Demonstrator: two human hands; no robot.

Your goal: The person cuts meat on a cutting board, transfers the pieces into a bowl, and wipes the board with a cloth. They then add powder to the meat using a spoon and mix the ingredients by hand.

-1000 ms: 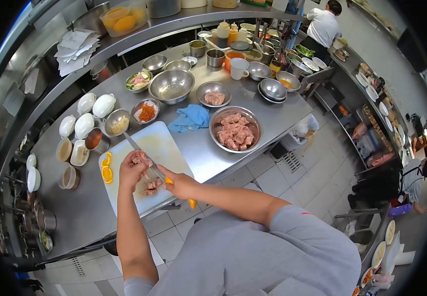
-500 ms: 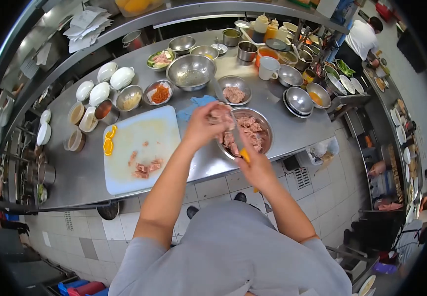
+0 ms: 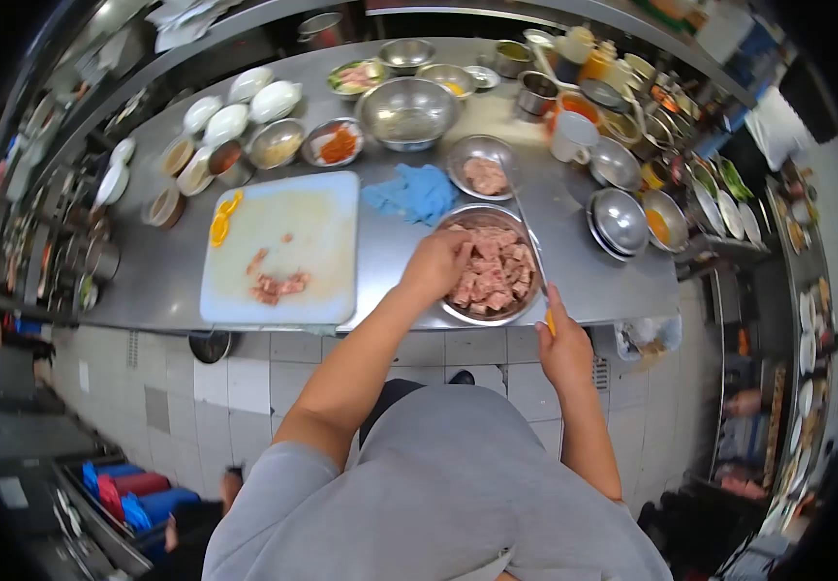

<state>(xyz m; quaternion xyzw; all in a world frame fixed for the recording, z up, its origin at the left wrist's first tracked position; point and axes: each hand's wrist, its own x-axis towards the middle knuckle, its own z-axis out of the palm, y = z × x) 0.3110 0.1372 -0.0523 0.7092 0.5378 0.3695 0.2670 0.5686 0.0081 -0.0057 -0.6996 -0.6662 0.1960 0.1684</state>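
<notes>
My left hand reaches over the left rim of a steel bowl of raw meat chunks. Its fingers are bent and closed on meat at the top of the pile; the fingertips are partly hidden. At the bowl's right side my right hand is closed round the yellow handle of a knife. The blade points away from me, along the bowl's right rim toward a smaller steel bowl with minced-looking meat.
A white cutting board with meat scraps and orange peel lies left. A blue cloth sits beyond the bowl. A large steel bowl and white dishes stand behind; stacked bowls are right.
My left hand has gone from holding meat up against the knife down into the bowl. My right hand and the knife have shifted right, away from it. The view has turned.
</notes>
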